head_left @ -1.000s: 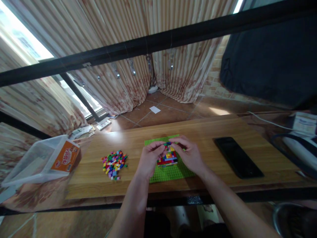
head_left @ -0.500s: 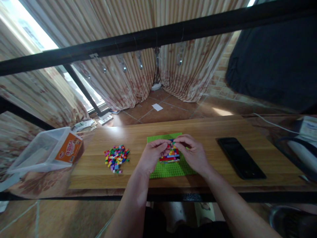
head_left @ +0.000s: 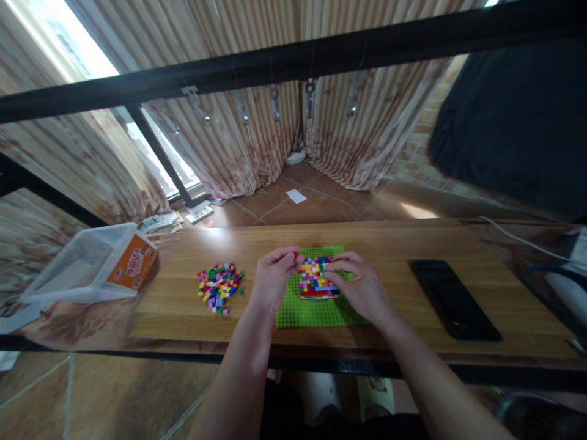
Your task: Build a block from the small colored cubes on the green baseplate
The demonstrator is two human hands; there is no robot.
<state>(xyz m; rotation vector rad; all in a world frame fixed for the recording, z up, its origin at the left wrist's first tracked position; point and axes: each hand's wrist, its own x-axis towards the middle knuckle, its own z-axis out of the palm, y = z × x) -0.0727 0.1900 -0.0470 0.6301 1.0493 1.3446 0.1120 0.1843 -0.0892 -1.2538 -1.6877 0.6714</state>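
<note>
Between the thumb and forefinger of my left hand is a small red toy brick, held just above the build's far left corner. My right hand has its fingertips pinched at the build's right side, with a small green brick at their tips; whether it touches the layer below, I cannot tell. The multicoloured brick build is a low block of several layers. It sits on a green studded baseplate, partly covered by both hands.
A pile of loose bricks lies on the wooden table to the left. Beyond it stands a clear plastic bin with an orange label. A black phone lies to the right. A dark metal bar crosses above the table's far side.
My left hand has drawn left, away from the build's middle, with the red brick, uncovering more of the top. My right hand stays at the build. The view has shifted slightly.
</note>
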